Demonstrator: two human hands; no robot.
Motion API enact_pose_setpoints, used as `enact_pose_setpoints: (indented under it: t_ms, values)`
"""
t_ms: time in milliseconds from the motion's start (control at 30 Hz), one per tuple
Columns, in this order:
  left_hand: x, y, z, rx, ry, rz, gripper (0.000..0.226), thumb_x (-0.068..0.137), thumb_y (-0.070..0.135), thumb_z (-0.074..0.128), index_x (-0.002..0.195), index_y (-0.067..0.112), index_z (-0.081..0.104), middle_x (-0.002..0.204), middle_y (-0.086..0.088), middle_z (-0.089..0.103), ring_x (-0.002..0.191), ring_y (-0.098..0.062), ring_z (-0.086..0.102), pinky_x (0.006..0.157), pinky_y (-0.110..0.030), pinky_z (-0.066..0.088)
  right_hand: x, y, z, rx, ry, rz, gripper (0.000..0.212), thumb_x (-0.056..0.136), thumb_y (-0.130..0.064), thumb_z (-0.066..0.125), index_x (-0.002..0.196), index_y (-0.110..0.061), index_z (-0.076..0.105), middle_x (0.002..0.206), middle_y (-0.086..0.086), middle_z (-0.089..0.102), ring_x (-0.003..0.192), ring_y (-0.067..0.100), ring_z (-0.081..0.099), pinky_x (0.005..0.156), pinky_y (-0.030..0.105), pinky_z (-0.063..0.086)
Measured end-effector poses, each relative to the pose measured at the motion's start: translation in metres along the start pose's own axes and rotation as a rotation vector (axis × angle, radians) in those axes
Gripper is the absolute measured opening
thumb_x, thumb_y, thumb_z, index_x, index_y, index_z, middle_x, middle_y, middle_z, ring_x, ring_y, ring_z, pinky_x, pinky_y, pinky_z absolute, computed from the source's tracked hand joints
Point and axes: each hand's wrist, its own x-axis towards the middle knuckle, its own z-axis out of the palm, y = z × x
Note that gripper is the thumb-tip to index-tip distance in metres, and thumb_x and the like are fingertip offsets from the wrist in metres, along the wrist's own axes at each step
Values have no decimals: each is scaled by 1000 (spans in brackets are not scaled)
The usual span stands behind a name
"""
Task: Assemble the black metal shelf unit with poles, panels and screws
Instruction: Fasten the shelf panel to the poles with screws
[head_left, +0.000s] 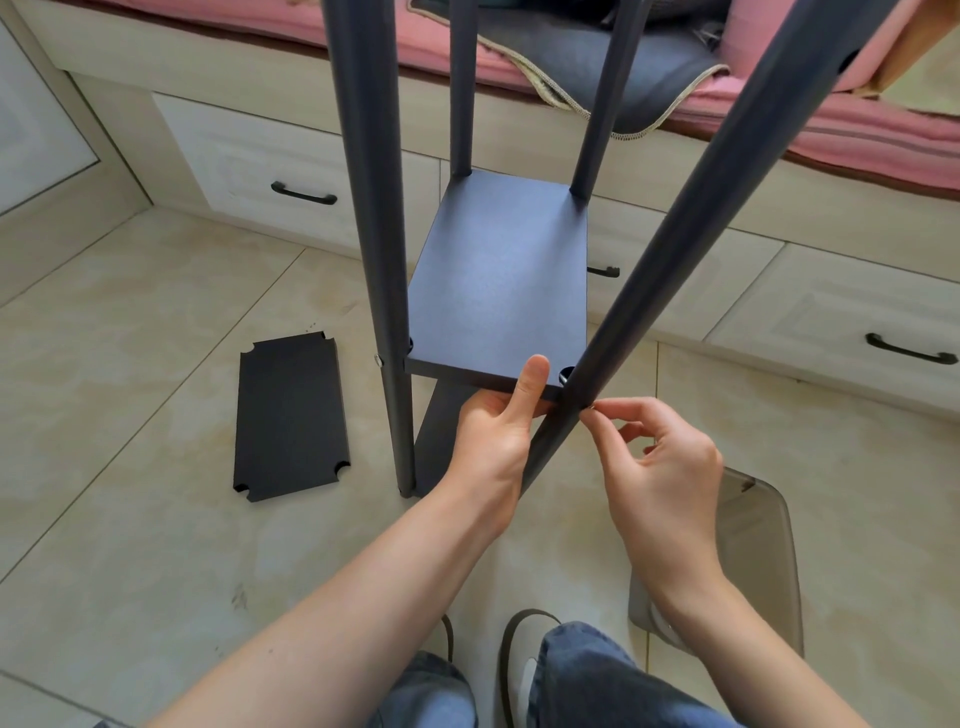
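Note:
The black shelf frame stands on the floor with several upright poles; the near-left pole (387, 312) and near-right pole (649, 280) rise toward me. A black panel (498, 280) sits between the poles at mid height. My left hand (498, 431) grips the panel's near edge, thumb on top, by the right pole. My right hand (660, 467) pinches a small screw (590, 406) against the right pole at panel height. A lower panel (441, 436) shows beneath. A screw head (378, 360) sits in the left pole.
A loose black panel (291, 415) with notched corners lies flat on the tiled floor at the left. Cream drawers with black handles (304, 195) and a pink cushioned bench (831, 135) run behind. A translucent grey container (748, 566) sits at my right, and my knees and shoes are below.

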Motion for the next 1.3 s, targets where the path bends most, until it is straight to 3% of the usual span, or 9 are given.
enact_pose_setpoints:
  t_ms: [167,467,867,1067,1300]
  values:
    - [1,0,-1,1,4,10,32,70,72,58,67,45,75,91,8,79,89,0,72,75,-22,39,0,0,0,-55,2,-29,5,88,-22,74,92,-18,73,83,-4,69,78,16,61,67,44,50]
    - [-1,1,-2,31,-29,16,25,76,66,58,73,49,75,93,12,78,90,4,70,77,-20,39,2,2,0,13,15,-6,8,85,-24,77,91,-18,76,78,-4,70,60,20,56,63,45,50]
    - [-3,2,-5,28,-36,33,23,80,60,57,74,48,76,95,11,78,91,4,70,76,-14,40,1,-1,0,41,4,12,5,83,-23,79,85,-19,75,79,-5,70,68,15,60,66,40,50]
    - [-4,3,-5,2,-49,17,23,78,61,58,73,47,76,95,10,78,91,4,70,78,-18,40,3,-1,0,81,-8,28,6,81,-23,80,83,-19,75,77,-7,71,72,17,63,68,43,51]
    - [-4,1,-8,-29,-46,19,22,77,59,61,70,46,76,91,10,78,87,3,71,72,-15,48,-1,2,1,26,-14,-29,6,82,-24,79,84,-21,73,79,-9,70,74,13,61,65,27,46]
